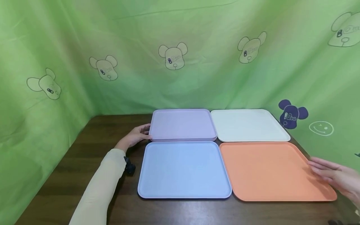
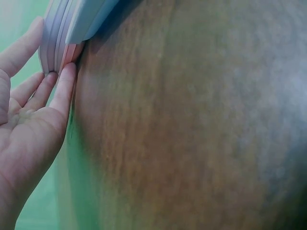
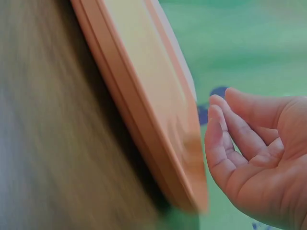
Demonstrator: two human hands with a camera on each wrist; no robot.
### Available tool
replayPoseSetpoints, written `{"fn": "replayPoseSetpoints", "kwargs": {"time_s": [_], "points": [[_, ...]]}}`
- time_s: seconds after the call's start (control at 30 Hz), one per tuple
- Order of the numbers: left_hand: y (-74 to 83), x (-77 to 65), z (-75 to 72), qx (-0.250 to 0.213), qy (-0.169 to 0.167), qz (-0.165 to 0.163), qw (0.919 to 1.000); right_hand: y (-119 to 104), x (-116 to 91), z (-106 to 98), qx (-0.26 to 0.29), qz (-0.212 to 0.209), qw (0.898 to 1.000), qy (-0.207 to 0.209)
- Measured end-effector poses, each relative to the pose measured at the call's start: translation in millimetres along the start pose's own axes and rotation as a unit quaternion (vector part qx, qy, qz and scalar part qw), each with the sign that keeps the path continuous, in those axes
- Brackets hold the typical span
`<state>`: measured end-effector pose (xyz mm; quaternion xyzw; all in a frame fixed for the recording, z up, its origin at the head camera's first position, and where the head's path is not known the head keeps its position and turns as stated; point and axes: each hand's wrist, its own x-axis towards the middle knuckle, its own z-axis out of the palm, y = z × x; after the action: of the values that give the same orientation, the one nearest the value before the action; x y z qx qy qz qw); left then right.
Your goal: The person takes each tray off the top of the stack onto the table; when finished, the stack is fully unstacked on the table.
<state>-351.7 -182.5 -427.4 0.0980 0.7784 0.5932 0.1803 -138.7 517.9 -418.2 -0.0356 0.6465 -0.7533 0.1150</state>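
Observation:
My left hand (image 1: 137, 135) is at the left edge of a stack of lilac trays (image 1: 183, 124). In the left wrist view, its fairly straight fingers and thumb (image 2: 31, 40) touch the edges of the stack (image 2: 53, 36), where an orange edge shows low down. Close in front of the stack lies a light blue tray (image 1: 184, 170). My right hand (image 1: 334, 176) is at the right edge of an orange tray (image 1: 270, 168). In the right wrist view its fingers are loosely bent, hold nothing and appear apart from the orange tray's rim (image 3: 139, 110).
A white tray (image 1: 248, 125) lies behind the orange one, beside the lilac stack. The trays form two rows on a dark wooden table (image 1: 92, 147). A green printed curtain (image 1: 140, 87) hangs along the table's back and sides.

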Motion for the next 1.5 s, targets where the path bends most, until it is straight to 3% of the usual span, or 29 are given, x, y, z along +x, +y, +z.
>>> {"fn": "replayPoseSetpoints", "kwargs": {"time_s": [0.1,0.17,0.43,0.57,0.73,0.9,1.1,1.3,1.5], "points": [[-1.3,0.5,-0.5,-0.005,-0.001,0.0,1.0,-5,14,14,0.041,-0.007,0.997,-0.06],[-2.3,1.4,-0.8,-0.006,-0.003,0.004,1.0,-7,24,22,0.066,-0.01,0.995,-0.076],[-1.3,0.8,-1.6,-0.017,-0.001,-0.003,0.9999,-17,66,55,0.016,0.003,0.998,-0.053],[-1.5,0.5,-1.4,-0.027,0.0,-0.001,0.9996,-21,86,74,0.039,0.009,0.998,-0.051],[-2.1,0.1,0.7,-0.045,0.007,-0.006,0.9989,-24,108,97,0.025,0.009,0.999,-0.03],[-0.4,-0.4,3.0,-0.043,0.018,-0.006,0.9989,-28,129,120,-0.014,0.021,1.0,0.001],[2.6,0.8,4.2,-0.038,0.034,-0.007,0.9987,-28,155,146,-0.115,0.031,0.992,0.031],[3.2,0.9,6.8,-0.031,0.054,-0.015,0.9979,-23,182,170,-0.204,-0.002,0.979,0.017],[2.7,4.1,7.3,-0.032,0.068,-0.023,0.9969,-22,204,191,-0.253,0.005,0.967,-0.003]]}}
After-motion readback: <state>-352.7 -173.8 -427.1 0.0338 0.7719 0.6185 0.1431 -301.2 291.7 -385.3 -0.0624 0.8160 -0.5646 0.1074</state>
